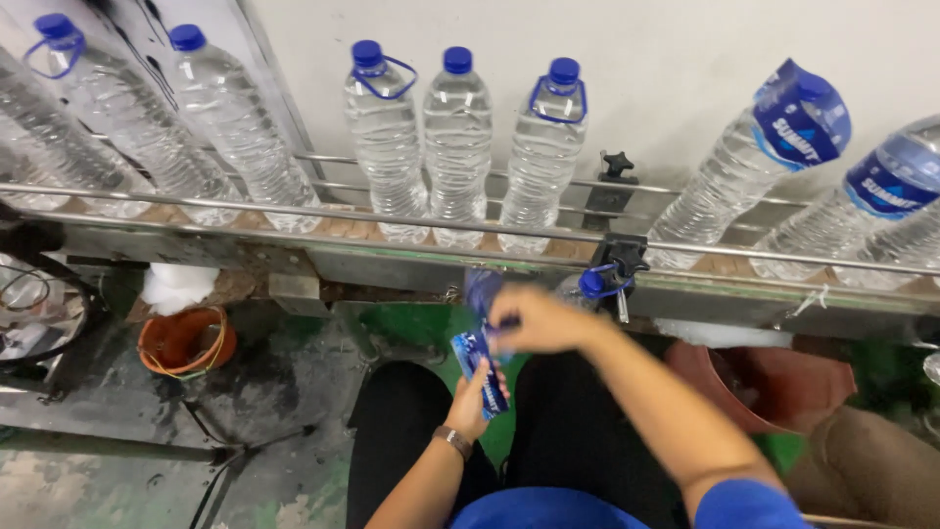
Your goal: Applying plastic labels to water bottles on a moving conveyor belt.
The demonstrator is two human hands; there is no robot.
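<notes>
Left hand (477, 397) fingers clamp a blue label stack (482, 370), right hand (534, 319) pinches one below water-filled bottles (457, 147).

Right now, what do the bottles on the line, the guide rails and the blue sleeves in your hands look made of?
Bottles: clear, glossy ribbed plastic, see-through.
Guide rails: bare metal, likely steel; grey sheen.
Blue sleeves, held by left hand, touched by right hand: thin, flexible printed plastic film, probably; blurred.

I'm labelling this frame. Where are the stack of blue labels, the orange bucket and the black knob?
stack of blue labels (483, 372), head view, middle of the stack.
orange bucket (164, 345), head view, inner wall.
black knob (616, 164), head view, its centre.
</notes>
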